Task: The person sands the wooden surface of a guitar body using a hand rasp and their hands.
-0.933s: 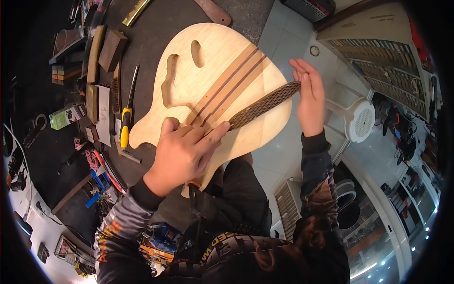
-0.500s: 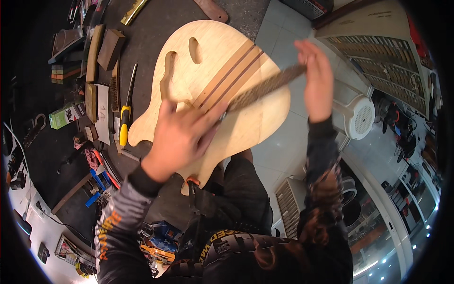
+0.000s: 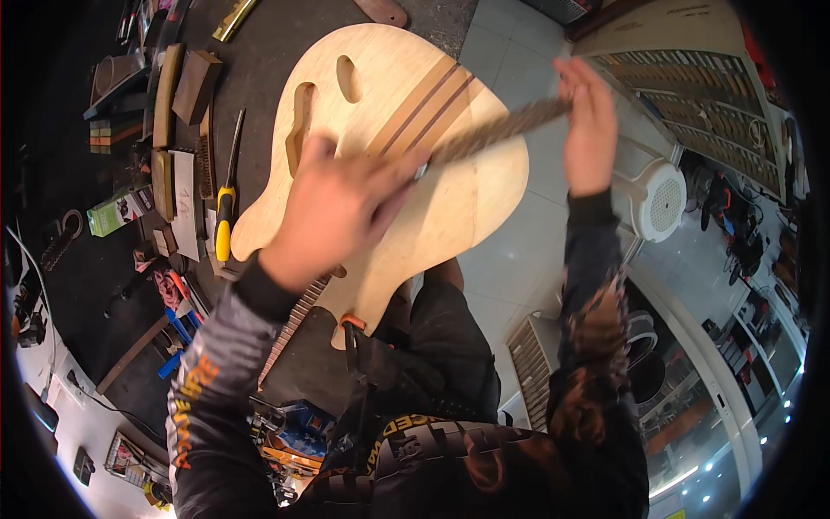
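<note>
A pale wooden guitar body (image 3: 467, 195) with carved cavities and darker stripes lies on the dark workbench (image 3: 290, 26), held by an orange-and-black clamp (image 3: 352, 323) at its neck end. Both hands grip a long, flat, mesh-patterned rasp (image 3: 495, 130) lying diagonally across the body's right part. My left hand (image 3: 333, 203), blurred, is closed on its near end over the middle of the body. My right hand (image 3: 589, 125) holds its far end beyond the body's right edge, fingers raised around it.
Wood blocks (image 3: 194, 86), a yellow-handled screwdriver (image 3: 226, 221), blue tools (image 3: 177, 346) and a fretted neck (image 3: 290, 333) lie on the bench. At right stand a white stool (image 3: 659, 199), a rack of tools (image 3: 692, 104) and a glass-fronted cabinet (image 3: 674, 389) above the tiled floor (image 3: 497, 251).
Both hands and the rasp have moved forward and upward across the guitar body, the right hand also outward to the right. A fretted neck now shows beside the clamp.
</note>
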Available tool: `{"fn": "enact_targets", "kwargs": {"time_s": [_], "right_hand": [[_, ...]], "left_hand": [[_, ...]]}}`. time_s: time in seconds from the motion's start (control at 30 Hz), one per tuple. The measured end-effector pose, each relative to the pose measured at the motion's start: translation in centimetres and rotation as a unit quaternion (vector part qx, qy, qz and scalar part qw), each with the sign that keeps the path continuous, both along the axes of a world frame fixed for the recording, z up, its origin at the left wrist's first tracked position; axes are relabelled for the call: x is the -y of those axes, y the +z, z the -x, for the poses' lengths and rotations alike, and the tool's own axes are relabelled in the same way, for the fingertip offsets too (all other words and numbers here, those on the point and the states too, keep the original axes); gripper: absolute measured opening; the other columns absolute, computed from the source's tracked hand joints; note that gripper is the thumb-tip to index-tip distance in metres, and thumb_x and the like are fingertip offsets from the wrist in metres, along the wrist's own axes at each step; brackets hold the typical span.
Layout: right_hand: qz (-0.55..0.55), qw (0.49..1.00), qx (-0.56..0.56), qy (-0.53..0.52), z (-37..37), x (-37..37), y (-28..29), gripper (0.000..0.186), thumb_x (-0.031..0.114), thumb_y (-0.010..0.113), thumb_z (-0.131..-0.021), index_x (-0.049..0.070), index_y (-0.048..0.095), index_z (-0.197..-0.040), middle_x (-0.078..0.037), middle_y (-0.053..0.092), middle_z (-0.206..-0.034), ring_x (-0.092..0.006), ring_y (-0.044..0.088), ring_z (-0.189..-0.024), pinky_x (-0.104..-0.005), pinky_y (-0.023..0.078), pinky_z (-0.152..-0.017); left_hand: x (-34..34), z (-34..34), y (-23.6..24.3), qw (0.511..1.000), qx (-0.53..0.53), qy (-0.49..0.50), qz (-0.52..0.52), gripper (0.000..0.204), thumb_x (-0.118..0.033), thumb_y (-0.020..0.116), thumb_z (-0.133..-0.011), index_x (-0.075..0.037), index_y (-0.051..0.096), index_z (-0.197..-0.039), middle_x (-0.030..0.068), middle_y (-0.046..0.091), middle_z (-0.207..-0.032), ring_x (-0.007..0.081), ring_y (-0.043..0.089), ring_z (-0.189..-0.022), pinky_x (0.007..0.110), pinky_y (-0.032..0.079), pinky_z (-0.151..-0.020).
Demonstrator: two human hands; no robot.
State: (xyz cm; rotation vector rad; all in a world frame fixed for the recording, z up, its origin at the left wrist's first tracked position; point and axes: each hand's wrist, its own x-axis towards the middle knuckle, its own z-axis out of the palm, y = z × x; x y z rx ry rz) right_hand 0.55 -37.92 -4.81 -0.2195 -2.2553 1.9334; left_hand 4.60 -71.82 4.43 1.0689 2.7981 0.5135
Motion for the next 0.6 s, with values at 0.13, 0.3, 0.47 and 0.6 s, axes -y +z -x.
{"fn": "enact_targets", "kwargs": {"time_s": [0.13, 0.3, 0.47, 0.6], "right_hand": [[0.011, 0.998, 0.062, -0.027, -8.4, 4.9, 1.6, 0.040, 0.014, 0.039, -0.124, -0.004, 0.055, -0.156, -0.019, 0.064, -0.156, -0.0265, 0.058, -0.149, -0.0423, 0.044, -0.129], [-0.024, 0.999, -0.008, -0.045, -1.4, 0.8, -1.3, 0.039, 0.015, 0.040, -0.124, -0.004, 0.057, -0.154, -0.017, 0.068, -0.152, -0.0242, 0.062, -0.142, -0.0377, 0.048, -0.124], [0.053, 0.997, 0.015, -0.062, 2.2, -1.7, -0.2, 0.039, 0.016, 0.041, -0.124, -0.005, 0.057, -0.152, -0.019, 0.072, -0.147, -0.0215, 0.066, -0.133, -0.0343, 0.051, -0.117], [0.022, 0.998, 0.040, -0.038, -6.8, 3.3, 2.0, 0.041, 0.015, 0.040, -0.124, -0.006, 0.056, -0.155, -0.021, 0.067, -0.153, -0.0264, 0.060, -0.147, -0.0401, 0.046, -0.126]], "left_hand": [[3.8, -5.6, 1.3, 0.999, 0.045, -0.015, -0.006, 0.056, -0.026, 0.082, -0.095, -0.018, 0.073, -0.150, 0.0000, 0.066, -0.083, 0.0199, 0.065, -0.073, 0.042, 0.041, -0.084], [0.3, 0.5, -0.6, 0.999, -0.023, -0.023, -0.003, 0.051, -0.022, 0.081, -0.096, -0.019, 0.073, -0.147, 0.0003, 0.070, -0.085, 0.0205, 0.065, -0.070, 0.042, 0.041, -0.081], [-1.9, 3.0, -0.7, 0.999, -0.025, -0.013, -0.017, 0.052, -0.019, 0.080, -0.099, -0.019, 0.072, -0.150, -0.0004, 0.070, -0.083, 0.0189, 0.065, -0.072, 0.042, 0.039, -0.082], [2.6, -3.8, 1.2, 0.999, 0.050, -0.013, -0.011, 0.057, -0.022, 0.084, -0.094, -0.016, 0.072, -0.150, 0.0003, 0.067, -0.083, 0.0197, 0.066, -0.075, 0.042, 0.038, -0.081]]}}
